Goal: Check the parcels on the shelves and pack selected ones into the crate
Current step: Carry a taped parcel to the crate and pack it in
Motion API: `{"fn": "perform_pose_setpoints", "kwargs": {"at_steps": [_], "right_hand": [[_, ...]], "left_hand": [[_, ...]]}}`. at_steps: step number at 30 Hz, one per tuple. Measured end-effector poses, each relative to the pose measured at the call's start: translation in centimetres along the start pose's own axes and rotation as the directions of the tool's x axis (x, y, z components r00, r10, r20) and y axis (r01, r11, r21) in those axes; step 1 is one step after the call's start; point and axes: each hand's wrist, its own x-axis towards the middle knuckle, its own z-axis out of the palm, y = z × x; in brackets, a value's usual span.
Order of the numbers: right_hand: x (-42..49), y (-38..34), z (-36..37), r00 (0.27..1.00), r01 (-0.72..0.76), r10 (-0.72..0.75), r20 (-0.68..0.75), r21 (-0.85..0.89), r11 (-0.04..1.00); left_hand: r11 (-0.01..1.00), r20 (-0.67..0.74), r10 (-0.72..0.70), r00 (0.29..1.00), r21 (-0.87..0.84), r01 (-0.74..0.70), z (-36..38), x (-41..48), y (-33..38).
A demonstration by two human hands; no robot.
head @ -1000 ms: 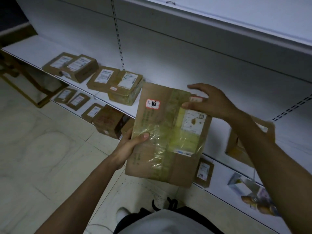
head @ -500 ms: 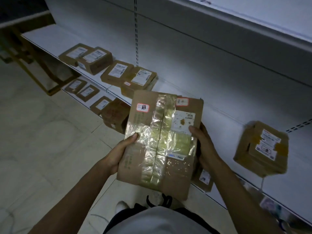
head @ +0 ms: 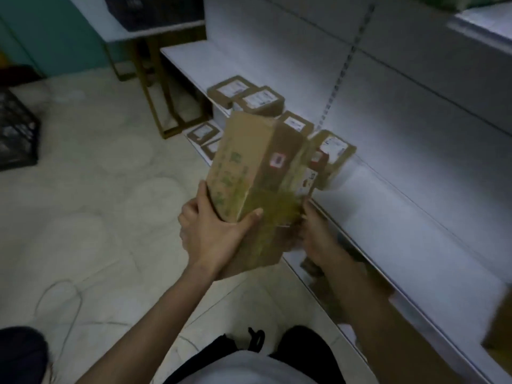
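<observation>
I hold a brown cardboard parcel (head: 257,173) with yellowed tape and a red-and-white sticker in front of me, tilted so a green-printed side faces up. My left hand (head: 216,231) grips its lower left corner, thumb across the front. My right hand (head: 315,234) holds the lower right edge from behind, partly hidden by the parcel. A black crate (head: 15,134) stands on the floor at the far left. Several labelled parcels (head: 260,101) lie on the white shelf (head: 388,223) behind the held one.
More small parcels (head: 203,133) sit on the bottom shelf near the floor. A wooden-framed stand (head: 155,87) is at the shelf's far end. Another brown box (head: 498,328) shows at the right edge. Pale tiled floor (head: 97,203) spreads to the left.
My view has swung left, bringing the black crate into sight. The parcel has turned so its green-printed side faces up, and both hands have shifted to its lower end.
</observation>
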Motion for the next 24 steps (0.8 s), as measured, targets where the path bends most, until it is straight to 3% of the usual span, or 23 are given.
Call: {"fn": "perform_pose_setpoints", "kwargs": {"at_steps": [4, 8, 10, 12, 15, 21, 24], "right_hand": [[2.3, 1.3, 6.2, 0.992, -0.043, 0.025, 0.123, 0.148, 0.988], [4.8, -0.2, 10.6, 0.98, -0.025, 0.002, 0.197, 0.116, 0.993], [6.5, -1.4, 12.5, 0.981, -0.009, 0.002, 0.195, 0.033, 0.999], [8.4, -2.7, 14.3, 0.981, 0.028, -0.026, 0.194, -0.008, 1.0], [11.5, -4.5, 17.2, 0.956, 0.004, 0.001, 0.295, -0.015, 1.0], [18.0, -9.3, 25.1, 0.893, -0.089, 0.095, 0.44, -0.035, 0.995], [21.7, -12.3, 29.9, 0.919, -0.084, 0.086, 0.385, -0.022, 0.996]], "left_hand": [[0.981, -0.189, 0.152, 0.97, 0.151, -0.124, -2.7, 2.0, -0.5], [0.991, -0.237, 0.086, 0.968, 0.123, -0.058, -5.1, 5.8, -1.9], [0.999, -0.198, -0.03, 0.98, -0.024, 0.025, -6.9, 8.6, -3.0], [0.953, -0.113, -0.115, 0.987, -0.293, 0.077, -9.1, 12.1, -3.9], [0.72, 0.072, -0.164, 0.984, -0.673, 0.169, -11.6, 16.9, -4.3], [0.634, 0.259, -0.273, 0.927, -0.676, 0.375, -14.8, 28.2, -4.6], [0.666, 0.224, -0.227, 0.948, -0.675, 0.318, -16.4, 33.6, -4.6]]}}
